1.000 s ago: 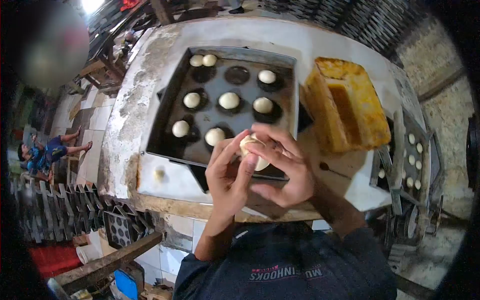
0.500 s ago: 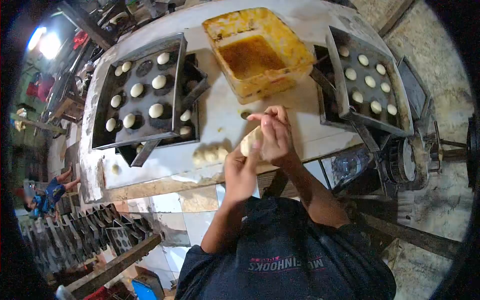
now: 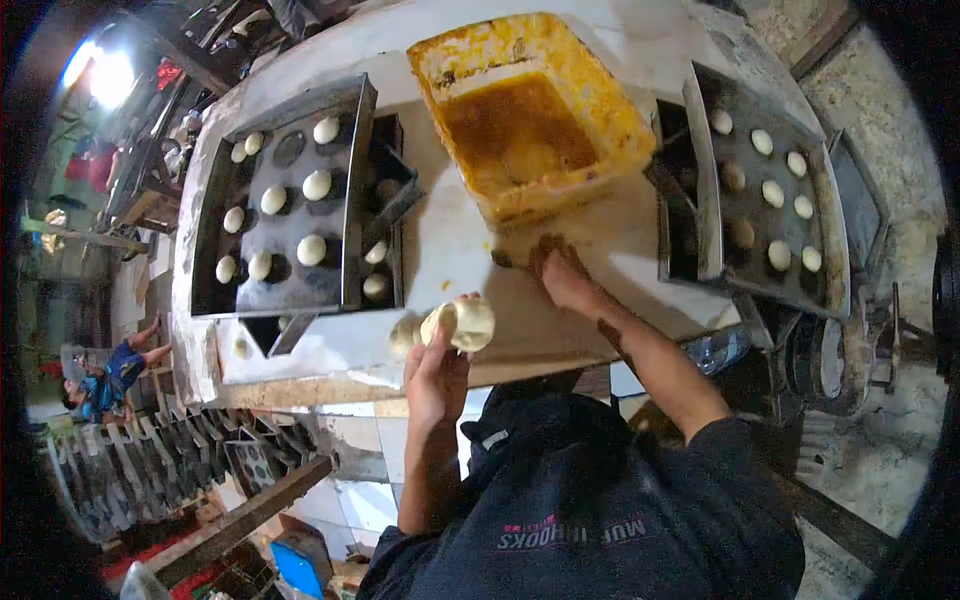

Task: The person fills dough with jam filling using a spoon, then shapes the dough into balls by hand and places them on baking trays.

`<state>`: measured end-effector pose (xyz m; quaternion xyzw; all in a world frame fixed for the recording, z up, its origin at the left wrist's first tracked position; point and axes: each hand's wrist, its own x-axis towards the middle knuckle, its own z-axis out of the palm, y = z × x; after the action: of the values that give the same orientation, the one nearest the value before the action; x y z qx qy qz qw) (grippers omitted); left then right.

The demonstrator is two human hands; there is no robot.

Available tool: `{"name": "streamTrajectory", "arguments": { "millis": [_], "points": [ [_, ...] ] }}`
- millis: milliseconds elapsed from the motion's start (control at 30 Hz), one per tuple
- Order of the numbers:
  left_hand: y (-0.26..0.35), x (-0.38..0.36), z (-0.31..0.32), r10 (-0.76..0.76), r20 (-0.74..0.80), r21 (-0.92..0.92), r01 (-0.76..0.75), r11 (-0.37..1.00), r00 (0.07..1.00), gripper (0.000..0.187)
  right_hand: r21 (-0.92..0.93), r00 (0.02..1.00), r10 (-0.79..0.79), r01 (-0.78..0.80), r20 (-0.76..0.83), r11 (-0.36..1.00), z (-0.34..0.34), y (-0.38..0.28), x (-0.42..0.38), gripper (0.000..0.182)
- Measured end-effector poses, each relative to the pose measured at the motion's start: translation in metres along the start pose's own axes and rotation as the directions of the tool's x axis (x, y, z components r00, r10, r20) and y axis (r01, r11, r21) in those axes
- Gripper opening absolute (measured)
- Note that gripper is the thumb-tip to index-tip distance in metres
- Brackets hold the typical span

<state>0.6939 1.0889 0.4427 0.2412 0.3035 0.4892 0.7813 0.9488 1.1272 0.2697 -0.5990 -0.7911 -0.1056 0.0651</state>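
Near the table's front edge, my left hand (image 3: 438, 372) is closed round a lump of pale dough (image 3: 470, 325). Another pale dough piece (image 3: 405, 336) lies just left of it. My right hand (image 3: 562, 272) is low over the table, in the shadow below the yellow tub (image 3: 480, 190); its fingers point away from me and are too dark to make out. A small dark spot (image 3: 502, 258) shows beside its fingertips. Brown-orange liquid (image 3: 520, 125) lies in the tub.
A metal tray (image 3: 352, 190) with several dough balls stands at the left, on another tray. More dough balls sit in a tilted tray (image 3: 712, 190) at the right. Many moulds (image 3: 150, 470) stand lower left. A person (image 3: 105, 385) is at the far left.
My hands have parted. The left has moved left and down with the dough, while the right has let go of it and moved to the table below the tub. The view has shifted slightly.
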Motion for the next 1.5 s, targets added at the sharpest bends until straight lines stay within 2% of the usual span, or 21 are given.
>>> {"name": "streamTrajectory", "arguments": {
  "millis": [33,67,100,133,167,233,367,467,533,667,767,833,867,967,1067,1133,1167,1233,1367,1433,1500],
  "points": [
    [0.004,0.008,-0.002,0.000,-0.009,0.044,0.000,0.999,1.000,0.045,-0.042,0.946,-0.321,0.322,0.036,0.946,0.014,0.007,-0.002,0.019],
    [0.009,0.014,-0.005,-0.003,-0.022,0.084,0.005,0.996,1.000,0.050,-0.051,0.943,-0.327,0.330,0.054,0.943,0.007,0.009,0.000,0.019],
    [0.012,0.019,-0.011,-0.036,-0.069,0.078,0.041,0.996,0.997,0.049,0.313,0.964,-0.074,-0.009,0.255,0.950,-0.001,0.010,-0.003,0.028],
    [0.014,0.025,-0.020,-0.034,-0.067,0.091,0.041,0.995,0.997,0.048,0.532,0.852,0.097,-0.406,0.514,0.743,-0.017,0.012,-0.003,0.038],
    [0.015,0.032,-0.030,-0.059,-0.068,0.109,0.067,0.992,0.996,0.047,0.510,0.842,0.095,-0.407,0.530,0.758,-0.044,0.014,0.002,0.038],
    [0.010,0.041,-0.054,-0.120,-0.166,0.123,0.141,0.982,0.979,0.046,0.710,0.990,0.105,-0.139,0.093,0.691,-0.122,0.021,0.025,0.037],
    [0.031,0.074,-0.030,-0.205,-0.141,0.053,0.215,0.975,0.968,0.054,0.588,0.965,0.249,-0.154,-0.084,0.794,-0.203,0.069,0.108,0.024],
    [0.032,0.099,-0.030,-0.224,-0.040,0.033,0.225,0.974,0.974,0.052,0.576,0.982,0.191,-0.163,0.012,0.801,-0.166,0.116,0.169,0.027],
    [0.036,0.113,-0.029,-0.206,0.093,-0.015,0.208,0.978,0.974,0.054,0.286,0.927,0.037,-0.153,0.373,0.946,-0.117,0.142,0.189,0.025],
    [0.044,0.121,-0.037,-0.136,0.101,-0.059,0.143,0.988,0.985,0.063,0.091,0.869,0.084,-0.146,0.487,0.985,-0.069,0.167,0.221,0.014],
    [0.042,0.112,-0.050,-0.173,-0.013,-0.091,0.171,0.981,0.985,0.063,0.074,0.738,0.003,-0.072,0.675,0.995,-0.067,0.170,0.219,0.017],
    [0.041,0.113,-0.051,-0.189,-0.085,-0.123,0.178,0.976,0.978,0.061,0.285,0.237,-0.493,0.579,0.837,0.764,-0.059,0.175,0.210,0.017],
    [0.039,0.116,-0.050,-0.195,-0.091,-0.128,0.183,0.975,0.977,0.061,0.293,0.228,-0.495,0.578,0.838,0.762,-0.051,0.176,0.203,0.017],
    [0.039,0.125,-0.043,-0.222,-0.080,-0.010,0.222,0.975,0.972,0.057,0.396,0.274,-0.475,0.297,0.836,0.869,-0.053,0.165,0.194,0.014],
    [0.044,0.124,-0.031,-0.178,-0.034,-0.006,0.178,0.984,0.983,0.054,0.218,0.261,-0.221,0.041,0.940,0.975,-0.099,0.151,0.220,0.015],
    [0.044,0.122,-0.025,-0.153,-0.043,-0.010,0.153,0.988,0.987,0.053,0.610,0.424,-0.443,-0.471,0.790,0.638,-0.122,0.157,0.216,0.016],
    [0.044,0.121,-0.022,-0.126,-0.056,-0.019,0.125,0.992,0.991,0.052,0.613,0.432,-0.440,-0.468,0.787,0.637,-0.136,0.158,0.213,0.016],
    [0.045,0.122,-0.008,-0.105,-0.029,-0.050,0.103,0.993,0.994,0.052,0.601,0.476,-0.381,-0.713,0.793,0.360,-0.168,0.150,0.198,0.024],
    [0.047,0.120,0.021,-0.116,0.038,-0.129,0.120,0.984,0.992,0.053,0.702,0.652,-0.266,-0.684,0.710,0.200,-0.218,0.098,0.160,0.019],
    [0.049,0.114,0.032,-0.232,0.052,-0.158,0.238,0.958,0.971,0.053,0.809,0.960,-0.192,-0.054,0.203,0.586,-0.222,0.064,0.138,0.023],
    [0.043,0.107,0.039,-0.248,0.039,-0.210,0.250,0.945,0.968,0.052,0.721,0.980,-0.172,0.048,0.101,0.692,-0.210,0.039,0.108,0.030]
  ]
}}
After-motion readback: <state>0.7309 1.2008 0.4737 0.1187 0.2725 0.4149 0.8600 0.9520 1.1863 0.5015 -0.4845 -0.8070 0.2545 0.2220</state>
